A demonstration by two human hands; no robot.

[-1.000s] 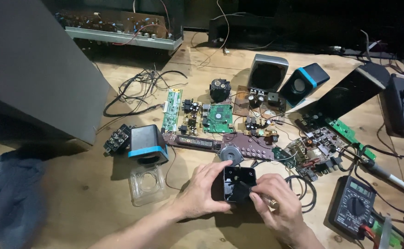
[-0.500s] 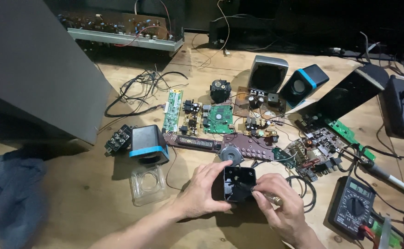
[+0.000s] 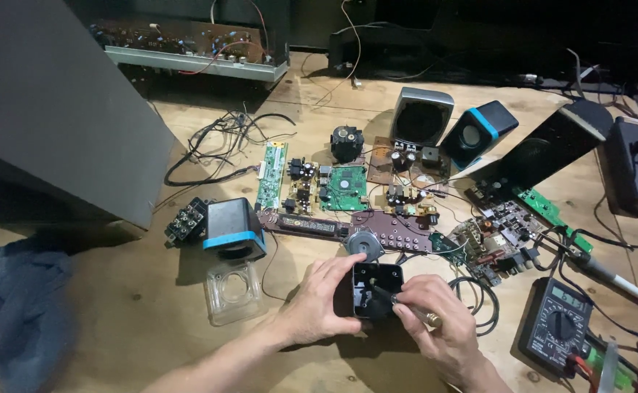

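Note:
My left hand (image 3: 319,306) grips the left side of a small black box-shaped speaker housing (image 3: 374,290), open toward me, on the wooden table (image 3: 115,306). My right hand (image 3: 435,327) holds a thin screwdriver (image 3: 406,306) whose tip reaches into the housing. A round speaker driver (image 3: 363,244) lies just behind the housing. A clear plastic cube-shaped cover (image 3: 233,291) sits to the left, in front of a black speaker with a blue band (image 3: 233,229).
Several circuit boards (image 3: 348,191) and loose wires (image 3: 224,138) fill the table's middle. Small speakers (image 3: 421,116) stand behind. A multimeter (image 3: 555,327) lies at right, a soldering iron (image 3: 617,280) beyond it. A large grey panel (image 3: 50,124) and blue cloth (image 3: 13,306) are at left.
Both hands stay on the black housing. My right hand has shifted slightly, bringing the screwdriver tip into the housing's opening.

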